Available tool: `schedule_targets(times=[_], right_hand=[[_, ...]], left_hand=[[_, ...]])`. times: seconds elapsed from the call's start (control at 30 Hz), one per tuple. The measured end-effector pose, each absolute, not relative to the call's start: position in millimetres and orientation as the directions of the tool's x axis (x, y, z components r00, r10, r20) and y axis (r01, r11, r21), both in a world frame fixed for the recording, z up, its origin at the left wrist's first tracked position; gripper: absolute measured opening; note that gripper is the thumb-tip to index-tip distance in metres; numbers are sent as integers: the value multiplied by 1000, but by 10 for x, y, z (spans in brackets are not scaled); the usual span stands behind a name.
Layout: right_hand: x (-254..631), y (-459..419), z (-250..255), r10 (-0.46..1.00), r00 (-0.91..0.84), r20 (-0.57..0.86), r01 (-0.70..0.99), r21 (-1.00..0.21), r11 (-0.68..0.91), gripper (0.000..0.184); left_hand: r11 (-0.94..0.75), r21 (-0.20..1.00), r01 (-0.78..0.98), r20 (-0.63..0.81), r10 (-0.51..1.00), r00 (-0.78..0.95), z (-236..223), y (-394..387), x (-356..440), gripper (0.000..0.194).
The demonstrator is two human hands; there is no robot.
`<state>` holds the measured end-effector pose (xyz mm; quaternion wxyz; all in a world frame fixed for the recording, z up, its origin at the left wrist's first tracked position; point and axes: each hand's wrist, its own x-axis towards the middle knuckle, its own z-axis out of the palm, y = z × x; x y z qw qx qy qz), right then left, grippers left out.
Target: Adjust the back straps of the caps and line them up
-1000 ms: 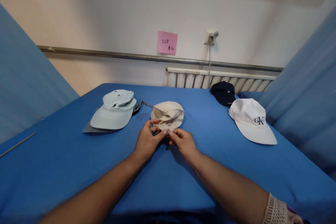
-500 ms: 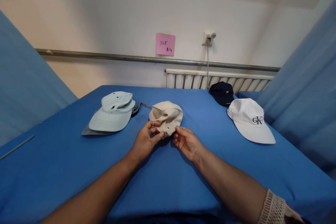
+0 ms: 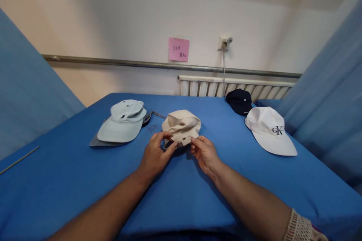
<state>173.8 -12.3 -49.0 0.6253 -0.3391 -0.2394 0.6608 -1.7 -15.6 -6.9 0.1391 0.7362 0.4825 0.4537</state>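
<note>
Pinching the beige cap [image 3: 183,123] by its edge with my left hand [image 3: 154,154] and right hand [image 3: 206,154], I'm holding it between the pale-blue cap [image 3: 121,130] and white cap [image 3: 267,128]; its crown (badly crumpled) is sagging.

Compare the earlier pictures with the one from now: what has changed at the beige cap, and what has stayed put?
The right hand has moved rightward along the near edge of the beige cap, away from the left hand, opening a gap between them. Its folds have shifted. Both hands have stayed on it; the pale blue cap, white cap and navy cap lie where they were.
</note>
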Motion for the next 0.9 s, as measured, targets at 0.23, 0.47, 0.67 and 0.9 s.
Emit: schedule_targets(times=[0.23,0.47,0.67,0.9], right_hand=[[1717,-189,-403,974,-91,-207,-715,-667,-208,31],[1711,-181,-431,983,-144,-118,-654,-734,-184,29],[1716,-142,-524,974,90,209,-173,-959,222,16],[1688,51,-573,838,-130,529,282,-791,543,23]], left_hand=[[-689,101,718,688,570,450,-61,-307,71,23],[-670,83,738,628,610,483,-62,-232,76,21],[-625,202,754,624,676,392,-40,-148,-15,20],[-544,482,687,459,824,331,-112,-63,-67,29]])
